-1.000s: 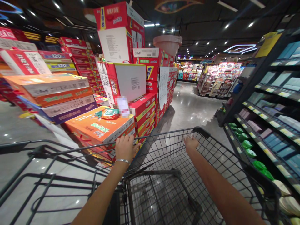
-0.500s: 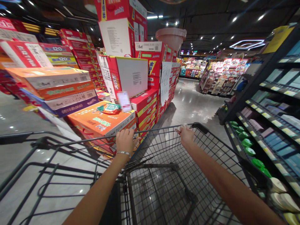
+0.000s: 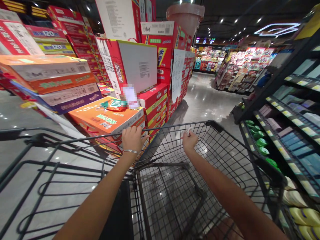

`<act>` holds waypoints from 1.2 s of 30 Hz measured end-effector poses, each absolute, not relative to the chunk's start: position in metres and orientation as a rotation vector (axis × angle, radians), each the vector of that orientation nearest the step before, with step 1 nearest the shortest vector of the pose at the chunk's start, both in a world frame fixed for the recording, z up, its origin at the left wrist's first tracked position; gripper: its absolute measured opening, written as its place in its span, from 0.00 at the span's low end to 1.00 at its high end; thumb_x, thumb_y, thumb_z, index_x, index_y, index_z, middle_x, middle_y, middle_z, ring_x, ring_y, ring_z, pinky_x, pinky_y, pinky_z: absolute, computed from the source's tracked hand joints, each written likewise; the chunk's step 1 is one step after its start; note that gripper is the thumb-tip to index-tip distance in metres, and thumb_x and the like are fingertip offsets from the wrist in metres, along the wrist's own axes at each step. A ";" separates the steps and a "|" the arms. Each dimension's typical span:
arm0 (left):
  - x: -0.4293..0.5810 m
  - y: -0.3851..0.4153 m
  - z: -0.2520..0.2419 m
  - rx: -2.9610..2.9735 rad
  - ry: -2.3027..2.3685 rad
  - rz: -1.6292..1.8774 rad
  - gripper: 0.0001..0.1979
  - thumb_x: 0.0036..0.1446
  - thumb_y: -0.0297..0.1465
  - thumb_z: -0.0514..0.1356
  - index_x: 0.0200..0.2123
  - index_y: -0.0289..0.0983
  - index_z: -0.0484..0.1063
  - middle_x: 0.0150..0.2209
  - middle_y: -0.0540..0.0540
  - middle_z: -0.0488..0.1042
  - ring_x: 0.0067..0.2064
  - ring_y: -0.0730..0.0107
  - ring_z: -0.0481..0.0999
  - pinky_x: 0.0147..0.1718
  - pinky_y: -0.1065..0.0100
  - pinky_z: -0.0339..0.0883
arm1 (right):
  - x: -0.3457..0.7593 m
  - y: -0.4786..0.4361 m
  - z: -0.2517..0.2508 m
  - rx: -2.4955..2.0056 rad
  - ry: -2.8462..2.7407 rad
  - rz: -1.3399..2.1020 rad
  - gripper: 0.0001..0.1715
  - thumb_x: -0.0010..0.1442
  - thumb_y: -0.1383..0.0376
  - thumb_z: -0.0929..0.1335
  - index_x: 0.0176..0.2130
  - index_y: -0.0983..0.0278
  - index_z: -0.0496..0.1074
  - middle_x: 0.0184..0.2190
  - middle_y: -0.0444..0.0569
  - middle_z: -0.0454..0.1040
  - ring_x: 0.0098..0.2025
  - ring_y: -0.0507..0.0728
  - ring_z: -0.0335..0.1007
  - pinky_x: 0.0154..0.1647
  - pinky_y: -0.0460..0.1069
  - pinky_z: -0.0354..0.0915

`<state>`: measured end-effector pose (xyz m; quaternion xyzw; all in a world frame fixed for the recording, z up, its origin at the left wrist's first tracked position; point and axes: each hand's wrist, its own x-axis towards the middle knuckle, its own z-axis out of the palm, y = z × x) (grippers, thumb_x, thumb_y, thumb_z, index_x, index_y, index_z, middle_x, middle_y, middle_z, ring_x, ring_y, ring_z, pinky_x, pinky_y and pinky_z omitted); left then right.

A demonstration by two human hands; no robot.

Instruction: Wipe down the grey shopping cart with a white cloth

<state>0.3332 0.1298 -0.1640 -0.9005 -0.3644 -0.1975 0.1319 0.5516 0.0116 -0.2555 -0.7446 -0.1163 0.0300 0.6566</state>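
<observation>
Both my arms reach over a black wire shopping cart (image 3: 214,127), whose basket shows only bare mesh and the floor through it. My left hand (image 3: 132,140), with a silver bracelet at the wrist, is wrapped over the cart's far rim beside the stacked boxes. Further right, my right hand (image 3: 190,141) is closed around a crumpled white tissue (image 3: 189,130). That hand is just inside the rim; whether it touches the wire I cannot tell. An orange box (image 3: 100,116) lies right past my left hand.
Red and white cartons (image 3: 142,66) are piled at left and centre, with a pink tub (image 3: 185,15) on top. Shelving (image 3: 282,140) with green packs lines the right. A shiny floor aisle (image 3: 200,90) leads to a lit display (image 3: 250,66).
My right hand has drawn back from the rim and moved left, still with the tissue. The left hand keeps its hold on the rim. The view has tilted down, raising the boxes in frame.
</observation>
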 end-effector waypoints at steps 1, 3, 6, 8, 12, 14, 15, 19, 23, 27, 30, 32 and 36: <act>0.333 0.130 -0.164 -2.619 -1.054 -0.577 0.17 0.56 0.45 0.55 0.36 0.36 0.69 0.34 0.39 0.71 0.39 0.52 0.66 0.37 0.58 0.52 | 0.548 0.013 -0.259 -1.685 -0.222 0.083 0.07 0.47 0.66 0.66 0.21 0.64 0.64 0.16 0.40 0.61 0.23 0.52 0.66 0.19 0.43 0.63; 0.333 0.130 -0.165 -2.624 -1.052 -0.584 0.17 0.56 0.45 0.55 0.37 0.36 0.69 0.34 0.39 0.71 0.40 0.52 0.66 0.37 0.58 0.52 | 0.541 0.016 -0.266 -1.651 -0.114 0.117 0.09 0.46 0.67 0.66 0.19 0.64 0.62 0.15 0.39 0.60 0.21 0.52 0.67 0.17 0.44 0.63; 0.333 0.130 -0.166 -2.609 -1.062 -0.579 0.18 0.55 0.45 0.56 0.37 0.36 0.69 0.34 0.39 0.71 0.40 0.52 0.66 0.37 0.59 0.52 | 0.536 0.021 -0.271 -1.577 0.001 0.182 0.08 0.46 0.69 0.67 0.20 0.64 0.62 0.16 0.39 0.62 0.20 0.52 0.67 0.17 0.45 0.67; 0.334 0.130 -0.167 -2.592 -1.064 -0.573 0.18 0.53 0.46 0.58 0.37 0.36 0.69 0.35 0.40 0.71 0.40 0.53 0.66 0.37 0.59 0.52 | 0.536 0.022 -0.269 -1.530 0.046 0.224 0.08 0.44 0.70 0.68 0.22 0.64 0.62 0.17 0.39 0.62 0.21 0.52 0.68 0.18 0.46 0.70; 0.334 0.131 -0.168 -2.574 -1.053 -0.568 0.19 0.53 0.47 0.58 0.38 0.36 0.69 0.34 0.40 0.71 0.40 0.53 0.67 0.37 0.59 0.53 | 0.535 0.025 -0.256 -1.454 0.081 0.278 0.13 0.41 0.73 0.70 0.22 0.62 0.61 0.18 0.38 0.63 0.21 0.51 0.69 0.20 0.48 0.73; 0.333 0.131 -0.168 -2.581 -1.053 -0.573 0.19 0.53 0.46 0.58 0.38 0.36 0.69 0.35 0.40 0.72 0.40 0.53 0.67 0.37 0.59 0.53 | 0.531 0.029 -0.247 -1.421 0.068 0.295 0.13 0.42 0.74 0.70 0.22 0.62 0.60 0.19 0.38 0.64 0.21 0.51 0.69 0.22 0.48 0.74; 0.333 0.131 -0.168 -2.587 -1.056 -0.578 0.19 0.54 0.46 0.58 0.38 0.36 0.69 0.35 0.40 0.72 0.40 0.53 0.67 0.37 0.59 0.53 | 0.529 0.031 -0.242 -1.406 0.056 0.301 0.13 0.42 0.74 0.69 0.22 0.63 0.60 0.19 0.39 0.64 0.21 0.50 0.69 0.24 0.48 0.75; 0.333 0.130 -0.166 -2.619 -1.064 -0.590 0.18 0.53 0.45 0.58 0.38 0.35 0.69 0.35 0.39 0.72 0.41 0.52 0.67 0.38 0.59 0.53 | 0.524 0.035 -0.225 -1.357 -0.011 0.305 0.13 0.43 0.74 0.69 0.21 0.64 0.59 0.18 0.38 0.63 0.21 0.50 0.68 0.27 0.48 0.75; 0.334 0.130 -0.165 -2.626 -1.067 -0.601 0.18 0.54 0.44 0.58 0.38 0.35 0.70 0.35 0.39 0.72 0.41 0.52 0.67 0.38 0.58 0.54 | 0.523 0.033 -0.218 -1.335 -0.096 0.287 0.12 0.42 0.70 0.70 0.22 0.65 0.61 0.19 0.37 0.63 0.22 0.50 0.68 0.26 0.48 0.74; 0.334 0.129 -0.166 -2.612 -1.049 -0.609 0.18 0.56 0.44 0.56 0.38 0.34 0.70 0.34 0.39 0.72 0.40 0.53 0.68 0.38 0.59 0.55 | 0.518 0.029 -0.225 -1.352 -0.152 0.265 0.12 0.41 0.68 0.71 0.25 0.66 0.63 0.20 0.37 0.65 0.21 0.50 0.68 0.23 0.47 0.73; 0.334 0.129 -0.166 -2.612 -1.046 -0.613 0.17 0.56 0.43 0.57 0.38 0.34 0.70 0.34 0.40 0.72 0.40 0.53 0.68 0.38 0.59 0.55 | 0.515 0.029 -0.238 -1.383 -0.152 0.262 0.12 0.40 0.68 0.71 0.25 0.66 0.63 0.20 0.36 0.65 0.20 0.49 0.67 0.21 0.46 0.71; 0.334 0.129 -0.166 -2.616 -1.048 -0.615 0.16 0.56 0.43 0.57 0.37 0.35 0.70 0.34 0.40 0.72 0.40 0.54 0.68 0.38 0.59 0.55 | 0.514 0.030 -0.247 -1.398 -0.136 0.268 0.12 0.40 0.69 0.71 0.25 0.66 0.63 0.19 0.36 0.64 0.19 0.49 0.67 0.21 0.45 0.71; 0.334 0.129 -0.166 -2.618 -1.055 -0.624 0.16 0.56 0.43 0.57 0.37 0.35 0.70 0.34 0.40 0.72 0.40 0.54 0.68 0.38 0.59 0.55 | 0.516 0.030 -0.263 -1.424 -0.091 0.277 0.13 0.40 0.68 0.71 0.24 0.65 0.62 0.19 0.36 0.64 0.19 0.48 0.66 0.19 0.45 0.70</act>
